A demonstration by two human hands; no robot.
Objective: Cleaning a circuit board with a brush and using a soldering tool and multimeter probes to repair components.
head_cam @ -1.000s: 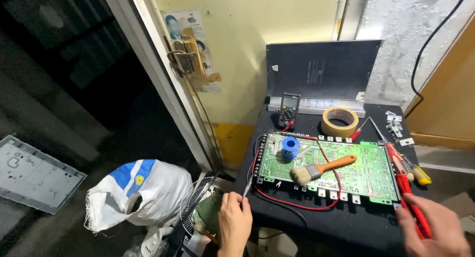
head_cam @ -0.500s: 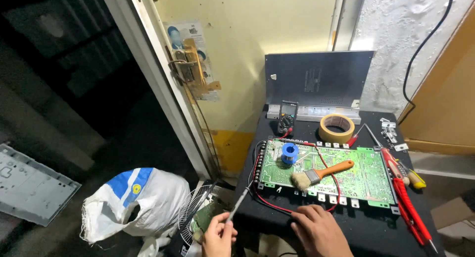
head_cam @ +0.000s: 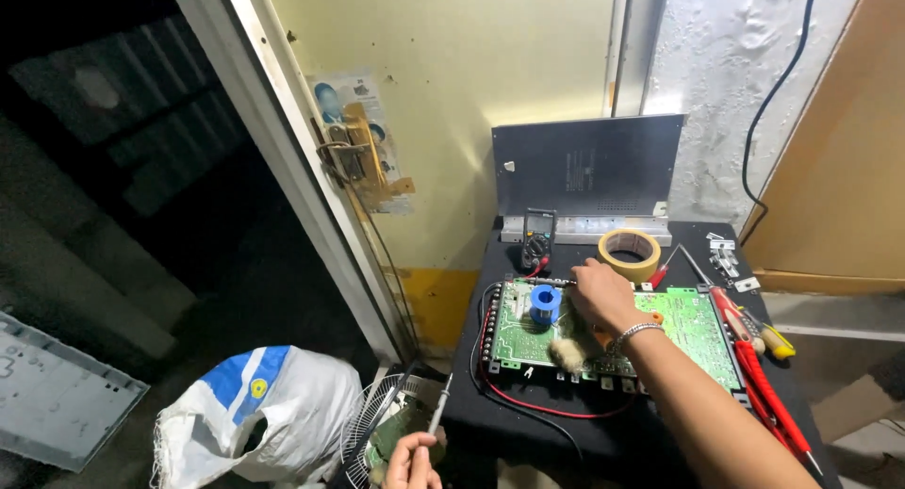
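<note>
Metal tool (head_cam: pixel 439 406) in closed left hand (head_cam: pixel 411 459)

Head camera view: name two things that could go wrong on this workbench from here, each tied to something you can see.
1. The right hand reaches across the green circuit board; its forearm might knock the brush or blue spool.
2. The left hand holds a thin metal tool off the table's edge, tip up; it could slip.

Left hand (head_cam: pixel 412 461) cut off by the bottom edge at 6 o'clock; its grip on the thin tool (head_cam: pixel 439 415) is partly out of view. Right hand (head_cam: pixel 600 296) and forearm hide the brush (head_cam: pixel 568 353) handle and part of the green circuit board (head_cam: pixel 693 324). Multimeter (head_cam: pixel 538 237) screen too small to tell.
</note>
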